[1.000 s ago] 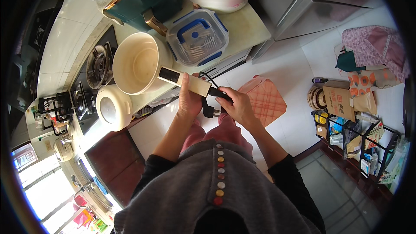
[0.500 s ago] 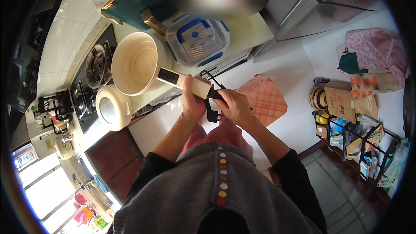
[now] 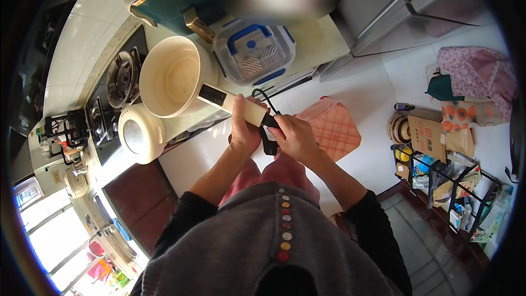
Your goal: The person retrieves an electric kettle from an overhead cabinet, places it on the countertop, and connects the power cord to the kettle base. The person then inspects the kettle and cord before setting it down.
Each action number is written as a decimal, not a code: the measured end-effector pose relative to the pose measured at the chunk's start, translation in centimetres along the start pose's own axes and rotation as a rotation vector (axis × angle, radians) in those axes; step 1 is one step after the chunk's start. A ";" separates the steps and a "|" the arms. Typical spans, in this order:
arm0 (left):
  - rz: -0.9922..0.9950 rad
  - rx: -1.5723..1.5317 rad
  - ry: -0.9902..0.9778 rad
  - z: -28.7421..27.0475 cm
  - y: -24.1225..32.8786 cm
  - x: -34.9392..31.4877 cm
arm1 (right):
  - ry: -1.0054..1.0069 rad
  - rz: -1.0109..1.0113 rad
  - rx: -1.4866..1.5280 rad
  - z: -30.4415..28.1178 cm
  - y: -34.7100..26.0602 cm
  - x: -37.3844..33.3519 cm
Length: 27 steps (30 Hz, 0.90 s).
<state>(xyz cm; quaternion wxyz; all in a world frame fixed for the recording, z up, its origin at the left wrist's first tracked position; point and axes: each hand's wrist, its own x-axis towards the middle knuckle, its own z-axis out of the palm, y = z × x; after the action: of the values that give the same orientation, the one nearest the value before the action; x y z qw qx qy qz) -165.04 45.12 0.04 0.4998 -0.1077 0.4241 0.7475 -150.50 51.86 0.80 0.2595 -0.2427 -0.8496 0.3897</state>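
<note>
**Cream pot held by the handle, cord end in the other hand**

Left hand (image 3: pixel 245 127) has its grip wrapped around the long cream handle (image 3: pixel 233 103) of the electric pot (image 3: pixel 171 77), fingers curled over the top near the outer end. The pot body sticks out up and to the left of that grip, so the bowl sits over the edge of the tabletop (image 3: pixel 323 35) while the hand itself is out over the white floor (image 3: pixel 361 85).

Right hand (image 3: pixel 296 136) is just beside the left one, pressed together on the black plug (image 3: pixel 269 131) at the very tip of the handle. A loop of black cord (image 3: pixel 262 96) arcs up from there. Can't tell whether the plug is seated in the handle or not, the fingers cover it.

Around it: a round cream lid (image 3: pixel 138 136) lying by the gas hob (image 3: pixel 118 79), a clear food box with blue clips (image 3: pixel 253 55) just right of the pot, and a pink checked mat (image 3: pixel 331 126) on the floor.
</note>
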 end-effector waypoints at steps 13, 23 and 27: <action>-0.024 0.004 -0.085 -1.3 -0.2 0.0 | 0.059 0.006 0.016 0.0 0.5 -0.7; -0.007 0.378 -0.281 -4.4 0.6 -1.3 | 0.065 0.069 0.068 0.1 0.8 -1.6; -0.045 0.454 -0.329 -5.0 0.8 -1.3 | 0.060 0.093 0.097 0.1 0.8 -1.9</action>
<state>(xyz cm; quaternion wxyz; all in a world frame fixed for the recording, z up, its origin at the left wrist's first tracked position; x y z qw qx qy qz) -166.41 40.45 -1.82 0.5897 0.1206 0.4912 0.6296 -148.96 51.06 -0.38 0.2778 -0.2807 -0.8095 0.4345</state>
